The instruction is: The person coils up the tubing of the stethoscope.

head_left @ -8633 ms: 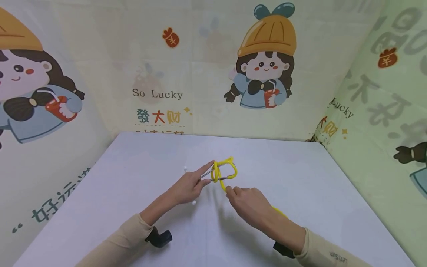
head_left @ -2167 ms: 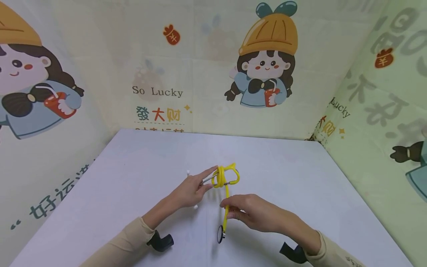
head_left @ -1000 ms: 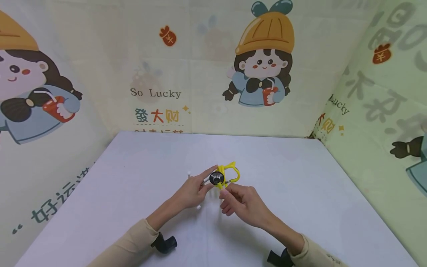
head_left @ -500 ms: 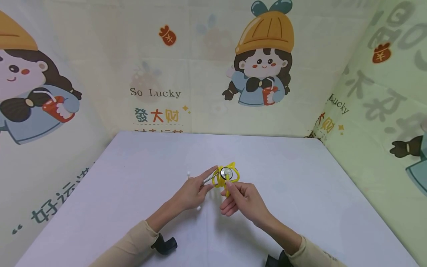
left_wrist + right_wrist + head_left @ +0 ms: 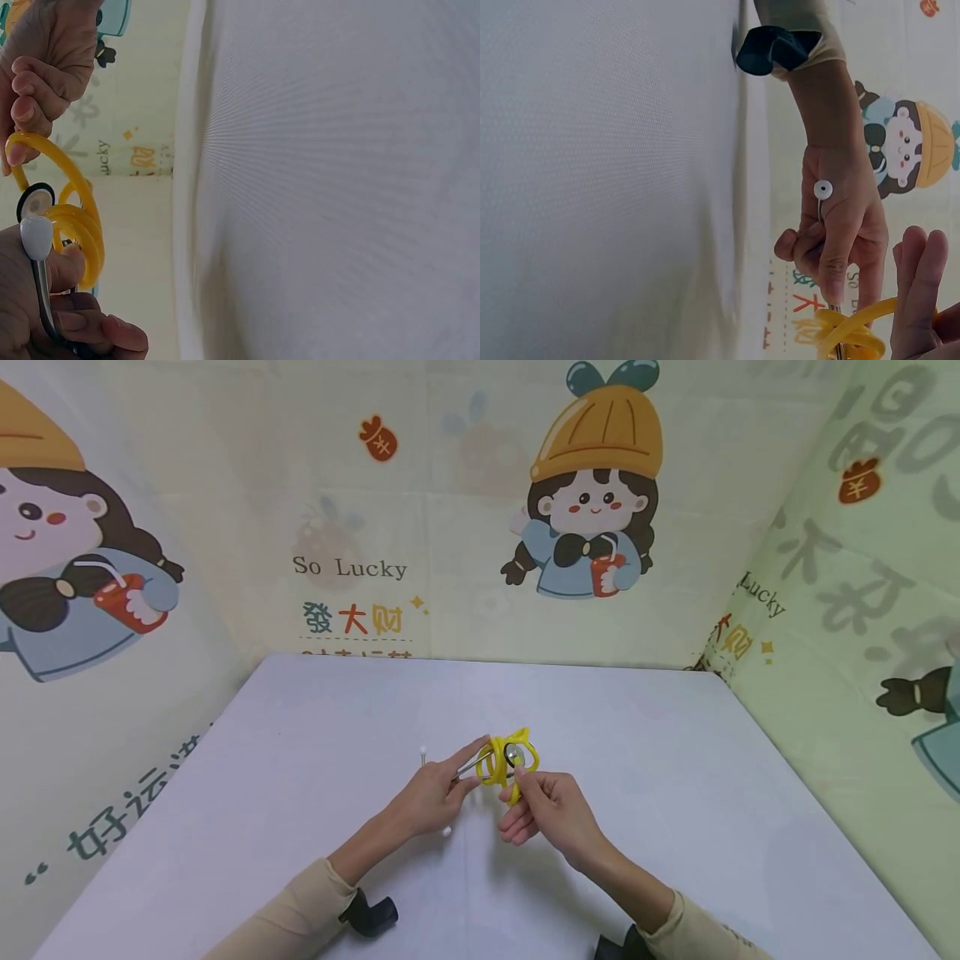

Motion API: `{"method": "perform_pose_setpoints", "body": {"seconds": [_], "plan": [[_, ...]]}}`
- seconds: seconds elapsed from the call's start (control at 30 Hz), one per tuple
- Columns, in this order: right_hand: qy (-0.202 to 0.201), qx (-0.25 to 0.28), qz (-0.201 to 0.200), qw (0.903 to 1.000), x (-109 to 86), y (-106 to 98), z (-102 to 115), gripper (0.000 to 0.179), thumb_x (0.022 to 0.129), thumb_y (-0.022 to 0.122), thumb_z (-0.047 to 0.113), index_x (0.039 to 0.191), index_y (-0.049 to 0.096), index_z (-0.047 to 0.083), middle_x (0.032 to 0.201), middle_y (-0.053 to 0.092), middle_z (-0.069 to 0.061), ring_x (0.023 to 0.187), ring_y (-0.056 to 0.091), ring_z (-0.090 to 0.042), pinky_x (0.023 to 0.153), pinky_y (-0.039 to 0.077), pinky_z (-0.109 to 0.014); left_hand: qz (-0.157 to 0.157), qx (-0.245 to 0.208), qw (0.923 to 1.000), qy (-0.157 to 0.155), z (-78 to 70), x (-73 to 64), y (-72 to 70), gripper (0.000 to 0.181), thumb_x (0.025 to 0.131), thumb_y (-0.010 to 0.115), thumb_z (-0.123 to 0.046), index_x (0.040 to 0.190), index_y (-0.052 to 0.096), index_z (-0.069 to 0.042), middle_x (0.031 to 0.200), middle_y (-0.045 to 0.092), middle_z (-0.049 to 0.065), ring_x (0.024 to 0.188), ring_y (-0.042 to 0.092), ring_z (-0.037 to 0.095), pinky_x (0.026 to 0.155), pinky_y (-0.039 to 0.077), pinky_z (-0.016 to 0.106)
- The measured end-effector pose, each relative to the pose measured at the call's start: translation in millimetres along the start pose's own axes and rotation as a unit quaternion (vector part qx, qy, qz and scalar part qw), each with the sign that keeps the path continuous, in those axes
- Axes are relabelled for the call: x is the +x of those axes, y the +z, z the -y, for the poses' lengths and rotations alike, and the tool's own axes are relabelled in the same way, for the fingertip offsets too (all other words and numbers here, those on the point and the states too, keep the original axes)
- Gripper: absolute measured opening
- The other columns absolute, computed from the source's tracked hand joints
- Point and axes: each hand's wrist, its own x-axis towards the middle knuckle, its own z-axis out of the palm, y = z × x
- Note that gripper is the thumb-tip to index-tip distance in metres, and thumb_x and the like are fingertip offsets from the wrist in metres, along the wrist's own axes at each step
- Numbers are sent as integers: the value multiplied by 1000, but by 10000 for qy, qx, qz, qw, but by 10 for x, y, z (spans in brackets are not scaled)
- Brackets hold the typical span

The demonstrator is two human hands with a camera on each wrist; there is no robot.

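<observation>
A stethoscope with yellow tubing point(image 5: 495, 762) is held up over the table, its tube wound in several turns round the metal ear tubes. My left hand point(image 5: 429, 792) grips it by the metal ear tubes, just left of the coil. One white ear tip point(image 5: 36, 237) sticks out near the left palm, and another ear tip point(image 5: 823, 189) shows in the right wrist view. My right hand point(image 5: 558, 817) pinches the tube end just below the round chest piece point(image 5: 514, 754), which overlaps the yellow loop right of the coil. Some right fingers extend loosely below.
A white table point(image 5: 360, 710) spreads beneath both hands. Patterned cloth walls point(image 5: 465, 527) stand behind it and at both sides. Black wrist mounts point(image 5: 369, 913) hang under the sleeves, close over the tabletop.
More tubing is wound round the ear tubes than at first. The hanging chest piece was lifted to the coil, then turned and shifted right toward the loop. My left hand kept its grip.
</observation>
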Motion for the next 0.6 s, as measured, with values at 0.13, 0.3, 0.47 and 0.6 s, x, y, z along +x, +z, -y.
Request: {"method": "perform_pose_setpoints", "body": {"seconds": [0.13,0.3,0.47,0.6], "plan": [[88,16,-62,9999,6,-7,-12,50,109,51,33,101,66,-14,73,73,-15,61,73,-21,59,60,-34,10,-59,10000,13,-5,-6,-6,66,102,65,-18,160,37,-31,52,35,-9,44,34,5,47,36,23],[92,-47,-110,9999,21,-16,-38,49,109,52,32,99,67,-13,71,73,-13,60,73,-20,59,60,-34,32,-132,9999,80,-23,2,-19,65,102,64,-18,160,36,-30,53,35,-9,45,34,5,47,35,22],[37,-128,-228,9997,29,-32,-68,45,109,52,31,97,69,-9,71,72,-13,60,72,-20,58,60,-33,61,-114,9999,43,-23,10,-19,65,102,64,-19,160,37,-30,53,35,-10,45,35,5,48,35,22],[61,-124,-365,9992,34,-45,-84,45,109,52,30,99,70,-10,71,72,-13,60,72,-21,58,59,-32,25,-97,9999,66,-18,8,-17,65,102,65,-18,160,37,-29,53,34,-9,45,34,4,48,35,22]]}}
